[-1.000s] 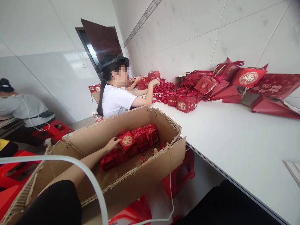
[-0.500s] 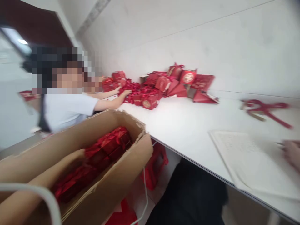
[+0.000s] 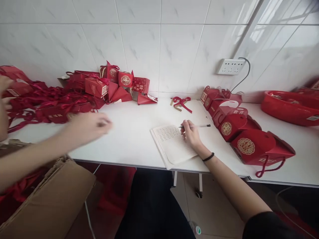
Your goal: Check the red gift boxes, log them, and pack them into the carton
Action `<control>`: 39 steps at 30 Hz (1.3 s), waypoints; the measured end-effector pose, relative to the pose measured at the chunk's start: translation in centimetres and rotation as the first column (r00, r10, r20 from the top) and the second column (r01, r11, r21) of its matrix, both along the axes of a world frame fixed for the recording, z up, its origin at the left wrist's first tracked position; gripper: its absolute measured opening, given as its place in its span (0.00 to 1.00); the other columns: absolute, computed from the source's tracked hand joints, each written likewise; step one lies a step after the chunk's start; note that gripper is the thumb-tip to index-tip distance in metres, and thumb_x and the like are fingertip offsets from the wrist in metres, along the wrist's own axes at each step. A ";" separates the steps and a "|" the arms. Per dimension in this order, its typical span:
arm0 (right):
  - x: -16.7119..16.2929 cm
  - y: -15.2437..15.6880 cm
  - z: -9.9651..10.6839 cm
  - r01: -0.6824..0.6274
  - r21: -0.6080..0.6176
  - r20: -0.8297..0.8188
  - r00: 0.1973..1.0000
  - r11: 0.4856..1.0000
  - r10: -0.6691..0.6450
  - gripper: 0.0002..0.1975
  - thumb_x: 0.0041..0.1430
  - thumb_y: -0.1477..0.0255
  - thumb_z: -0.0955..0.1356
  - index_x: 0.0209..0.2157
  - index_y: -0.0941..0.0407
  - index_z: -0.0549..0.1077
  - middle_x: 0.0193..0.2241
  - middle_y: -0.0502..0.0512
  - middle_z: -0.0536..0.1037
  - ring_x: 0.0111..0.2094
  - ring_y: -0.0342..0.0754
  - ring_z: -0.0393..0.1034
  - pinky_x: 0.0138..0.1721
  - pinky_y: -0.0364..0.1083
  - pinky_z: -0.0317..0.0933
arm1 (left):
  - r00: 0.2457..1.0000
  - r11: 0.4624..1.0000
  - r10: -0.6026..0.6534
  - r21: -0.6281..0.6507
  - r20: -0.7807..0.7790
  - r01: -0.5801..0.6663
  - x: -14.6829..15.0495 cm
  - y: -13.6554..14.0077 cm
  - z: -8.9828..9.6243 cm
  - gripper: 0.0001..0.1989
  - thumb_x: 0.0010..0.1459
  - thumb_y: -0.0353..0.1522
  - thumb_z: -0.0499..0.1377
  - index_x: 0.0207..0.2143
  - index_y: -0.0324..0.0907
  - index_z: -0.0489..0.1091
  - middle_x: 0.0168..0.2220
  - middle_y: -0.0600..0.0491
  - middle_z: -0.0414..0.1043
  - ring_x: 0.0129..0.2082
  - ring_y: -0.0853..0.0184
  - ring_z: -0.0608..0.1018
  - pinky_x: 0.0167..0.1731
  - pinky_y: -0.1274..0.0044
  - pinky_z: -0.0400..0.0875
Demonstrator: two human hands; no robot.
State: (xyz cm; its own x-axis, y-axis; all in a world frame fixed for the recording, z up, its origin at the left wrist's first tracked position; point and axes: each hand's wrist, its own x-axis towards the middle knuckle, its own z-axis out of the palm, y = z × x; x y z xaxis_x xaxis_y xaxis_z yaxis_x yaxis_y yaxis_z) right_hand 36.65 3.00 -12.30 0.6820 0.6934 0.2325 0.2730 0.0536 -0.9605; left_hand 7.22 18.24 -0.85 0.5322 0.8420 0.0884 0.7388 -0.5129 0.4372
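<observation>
My right hand (image 3: pixel 190 134) is closed around a slim pen (image 3: pixel 203 126), whose tip is over the notebook. Under that hand the open notebook (image 3: pixel 178 154) lies on the white table, with rows of handwriting on its upper part. My left hand (image 3: pixel 91 127) is above the table edge, in front of the red gift boxes, smeared by motion. Its fingers look curled, but whether they hold anything is unclear. Below my left forearm stands a cardboard carton (image 3: pixel 57 196) with red boxes inside.
A heap of red gift boxes with ribbons (image 3: pixel 96 87) lies along the wall, with another person's hand (image 3: pixel 5 84) at far left. Loose red ribbon (image 3: pixel 181 103) lies behind the notebook. A row of red boxes (image 3: pixel 251 146) and a red basin (image 3: pixel 286 108) stand at right.
The view has swung right and levelled. My left hand has come up out of the carton to above the table edge. My right hand with the pen is now fully in view.
</observation>
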 end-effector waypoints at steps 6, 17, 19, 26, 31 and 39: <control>-1.0 0.4 -0.5 -0.150 -0.068 0.014 0.988 0.986 0.152 0.17 0.52 0.55 0.65 0.25 0.54 0.61 0.14 0.44 0.63 0.13 0.41 0.58 0.14 0.40 0.53 | 0.831 0.831 -0.555 0.037 0.027 0.554 15.3 -2.7 -6.7 0.11 0.49 0.23 0.54 0.33 0.39 0.74 0.35 0.50 0.74 0.40 0.60 0.74 0.45 0.72 0.66; -0.3 0.5 -0.1 -0.025 -0.091 0.088 0.996 0.996 0.033 0.15 0.50 0.62 0.66 0.20 0.54 0.60 0.16 0.45 0.63 0.19 0.41 0.55 0.20 0.40 0.51 | 0.797 0.800 -0.562 -0.099 0.220 0.592 20.0 -1.2 -10.8 0.12 0.52 0.31 0.57 0.40 0.40 0.74 0.40 0.50 0.72 0.41 0.64 0.74 0.45 0.73 0.68; -0.4 0.4 0.1 -0.023 -0.145 0.131 0.990 0.989 0.042 0.16 0.50 0.63 0.66 0.18 0.55 0.56 0.15 0.44 0.59 0.19 0.40 0.52 0.19 0.40 0.48 | 0.807 0.800 -0.562 -0.129 0.184 0.586 19.9 -1.3 -10.4 0.15 0.50 0.35 0.59 0.41 0.42 0.73 0.41 0.50 0.71 0.42 0.63 0.74 0.45 0.72 0.67; -0.5 0.1 0.3 -0.032 -0.243 0.194 0.978 0.970 0.080 0.14 0.47 0.72 0.64 0.16 0.55 0.51 0.14 0.43 0.51 0.18 0.39 0.44 0.18 0.40 0.40 | 0.825 0.817 -0.556 -0.117 0.099 0.564 20.0 -2.1 -9.7 0.21 0.45 0.40 0.62 0.43 0.44 0.71 0.42 0.50 0.70 0.46 0.60 0.71 0.47 0.69 0.65; -0.4 0.1 0.3 -0.042 -0.272 0.200 0.975 0.961 0.099 0.14 0.46 0.72 0.63 0.17 0.56 0.51 0.14 0.42 0.51 0.19 0.38 0.43 0.18 0.40 0.40 | 0.830 0.824 -0.551 -0.098 0.088 0.558 20.0 -2.3 -9.8 0.20 0.45 0.40 0.62 0.43 0.44 0.71 0.41 0.51 0.70 0.46 0.61 0.71 0.48 0.69 0.63; -0.6 0.1 0.4 -0.032 -0.297 0.183 0.979 0.954 0.090 0.12 0.45 0.72 0.63 0.16 0.56 0.52 0.14 0.42 0.51 0.19 0.39 0.44 0.18 0.40 0.41 | 0.826 0.822 -0.554 -0.086 0.102 0.563 20.0 -2.2 -10.0 0.20 0.45 0.40 0.62 0.42 0.44 0.71 0.41 0.52 0.70 0.44 0.61 0.72 0.47 0.69 0.64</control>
State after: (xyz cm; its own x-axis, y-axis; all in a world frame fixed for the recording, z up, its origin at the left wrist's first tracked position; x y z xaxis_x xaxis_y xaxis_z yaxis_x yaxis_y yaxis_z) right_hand 36.06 3.07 -11.91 0.5985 0.7893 0.1371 0.4592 -0.1977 -0.8660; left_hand 27.24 16.03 -10.89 0.9100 0.4087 0.0699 0.3057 -0.7752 0.5528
